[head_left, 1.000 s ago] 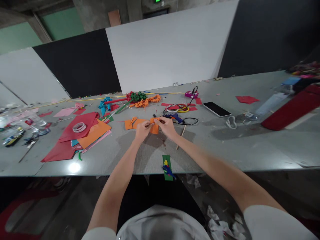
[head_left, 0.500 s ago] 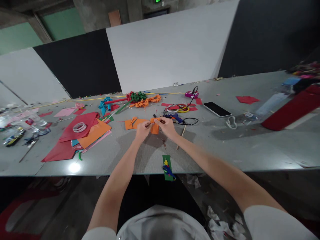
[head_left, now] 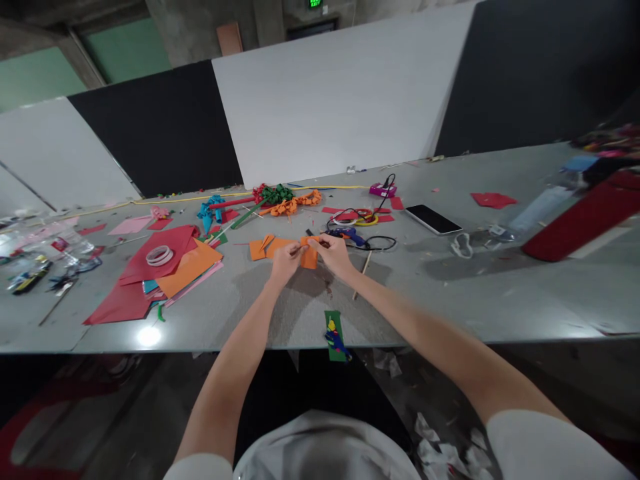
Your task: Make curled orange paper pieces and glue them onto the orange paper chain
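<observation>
Pinching orange paper point(head_left: 309, 259), left hand point(head_left: 285, 261) and right hand point(head_left: 338, 255) nearly together. Blue glue gun point(head_left: 354, 235) sits just right, red sheets point(head_left: 125, 301) way left.

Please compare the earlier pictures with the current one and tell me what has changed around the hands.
Nothing has visibly moved, been taken up or let go. The left hand and right hand keep their fingertips at the orange paper piece. The blue glue gun, wooden stick and phone lie where they were.
</observation>
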A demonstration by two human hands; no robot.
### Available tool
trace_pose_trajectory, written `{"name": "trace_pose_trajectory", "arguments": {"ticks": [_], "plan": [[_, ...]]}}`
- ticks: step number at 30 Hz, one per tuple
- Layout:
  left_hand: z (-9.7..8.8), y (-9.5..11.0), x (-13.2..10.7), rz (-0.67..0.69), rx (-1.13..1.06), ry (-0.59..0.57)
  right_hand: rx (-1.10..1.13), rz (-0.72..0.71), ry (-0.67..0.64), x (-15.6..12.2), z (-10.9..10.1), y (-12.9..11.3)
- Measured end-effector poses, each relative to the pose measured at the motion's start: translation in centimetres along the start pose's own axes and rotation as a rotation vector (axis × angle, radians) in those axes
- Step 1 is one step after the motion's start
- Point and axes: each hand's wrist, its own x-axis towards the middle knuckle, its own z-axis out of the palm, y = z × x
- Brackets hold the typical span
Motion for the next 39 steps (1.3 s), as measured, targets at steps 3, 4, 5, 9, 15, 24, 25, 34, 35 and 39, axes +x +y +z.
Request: {"name": "trace_pose_trajectory", "arguments": {"ticks": [3,4,5,9,15,24,25,34,35,39], "plan": [[0.1,0.0,0.0,-0.028,-0.007,0.039,0.007,-0.014,-0.004,0.0,0.0,0.1],[0.1,0.0,0.1,-0.042,-0.012,0.055,0.007,-0.016,-0.005,0.0,0.0,0.0],[0.1,0.0,0.1,-0.058,-0.022,0.068,0.007,-0.017,-0.002,0.0,0.0,0.0],[0.0,0.3,0.1,-0.089,-0.066,0.089,-0.005,-0.033,0.012,-0.2,-0.3,-0.6],[-0.1,1.0,0.1,-0.13,-0.089,0.099,-0.049,-0.035,0.014,-0.2,-0.4,-1.2],[-0.2,0.9,0.3,-0.146,-0.096,0.119,-0.071,-0.01,-0.019,0.1,-0.3,0.0],[-0.3,0.9,0.3,-0.15,-0.086,0.112,-0.092,-0.025,-0.027,0.2,-0.4,0.2],[-0.6,1.2,0.3,-0.128,-0.11,0.05,-0.314,-0.179,-0.208,0.4,-0.5,0.1],[-0.6,1.3,0.3,-0.132,-0.114,0.046,-0.319,-0.191,-0.217,0.4,-0.5,0.0],[-0.6,1.3,0.4,-0.167,-0.135,0.054,-0.316,-0.21,-0.25,0.2,-0.2,0.0]]}}
